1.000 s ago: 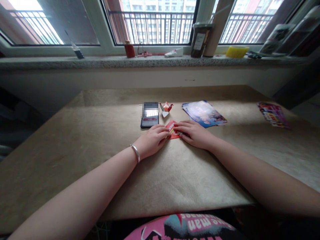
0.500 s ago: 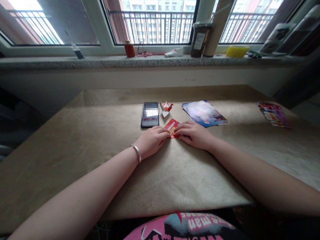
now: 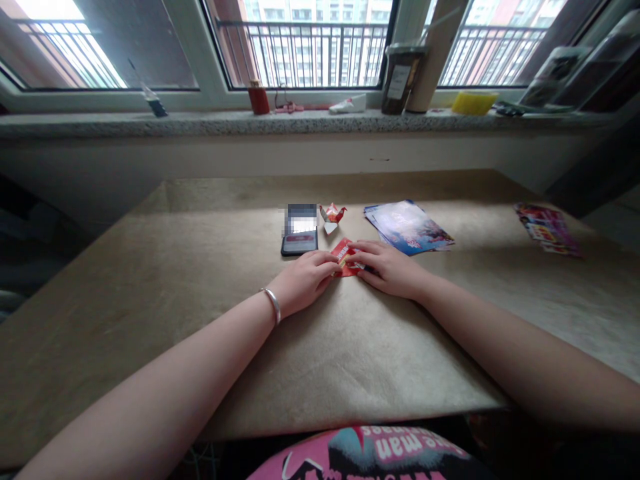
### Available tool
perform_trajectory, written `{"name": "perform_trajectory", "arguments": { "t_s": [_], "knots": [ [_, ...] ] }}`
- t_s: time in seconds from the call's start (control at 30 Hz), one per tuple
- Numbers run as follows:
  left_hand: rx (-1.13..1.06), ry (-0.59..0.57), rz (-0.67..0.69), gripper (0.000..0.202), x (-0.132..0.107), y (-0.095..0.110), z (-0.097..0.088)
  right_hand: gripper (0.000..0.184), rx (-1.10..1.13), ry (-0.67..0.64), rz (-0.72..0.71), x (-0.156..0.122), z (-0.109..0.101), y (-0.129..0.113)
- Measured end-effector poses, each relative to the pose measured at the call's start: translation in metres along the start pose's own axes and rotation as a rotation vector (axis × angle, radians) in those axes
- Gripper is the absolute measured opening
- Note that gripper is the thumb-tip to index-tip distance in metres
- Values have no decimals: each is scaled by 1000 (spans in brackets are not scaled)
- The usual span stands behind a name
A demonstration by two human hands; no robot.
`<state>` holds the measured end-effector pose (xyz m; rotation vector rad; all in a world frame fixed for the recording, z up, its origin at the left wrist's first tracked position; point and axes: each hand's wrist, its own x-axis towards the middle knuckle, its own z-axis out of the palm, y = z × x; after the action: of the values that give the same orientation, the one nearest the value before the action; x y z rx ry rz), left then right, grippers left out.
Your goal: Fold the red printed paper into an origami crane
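Observation:
A small red folded paper (image 3: pixel 344 257) lies on the tan table (image 3: pixel 200 280) between my two hands. My left hand (image 3: pixel 303 281), with a silver bangle at the wrist, presses its fingertips on the paper's left edge, fingers curled together. My right hand (image 3: pixel 387 268) covers the paper's right part, fingers pinched on it. Just beyond sit a dark phone (image 3: pixel 300 233) and a small folded red-and-white paper figure (image 3: pixel 333 217).
A stack of blue printed sheets (image 3: pixel 407 227) lies to the right of the hands, and a pink leaflet (image 3: pixel 547 229) lies at the far right. The granite windowsill (image 3: pixel 200 123) holds a red cup (image 3: pixel 259 100), a dark jar (image 3: pixel 400 80) and a yellow sponge (image 3: pixel 473 103).
My right hand's fingers have shifted slightly over the red paper, and the paper's visible part has changed shape a little. My left hand has barely moved.

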<state>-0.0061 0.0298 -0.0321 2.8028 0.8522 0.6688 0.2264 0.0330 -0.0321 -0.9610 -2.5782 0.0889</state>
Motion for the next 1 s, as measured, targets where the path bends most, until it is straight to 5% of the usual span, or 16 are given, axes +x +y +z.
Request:
{"name": "perform_trajectory", "arguments": {
  "t_s": [0.1,0.27,0.43,0.7,1.0],
  "knots": [
    [-26,4,26,21,0,-1,-1,29,62,25,-9,0,-1,2],
    [-46,75,71,20,0,-1,-3,59,182,140,219,-1,0,5],
    [-77,72,105,25,-2,1,-4,56,230,88,297,-1,-4,2],
    [-30,60,45,22,-3,1,-2,30,61,0,63,-3,-10,1],
    [36,25,28,23,-1,2,-4,22,-8,48,-6,0,-7,-4]
  ]
}}
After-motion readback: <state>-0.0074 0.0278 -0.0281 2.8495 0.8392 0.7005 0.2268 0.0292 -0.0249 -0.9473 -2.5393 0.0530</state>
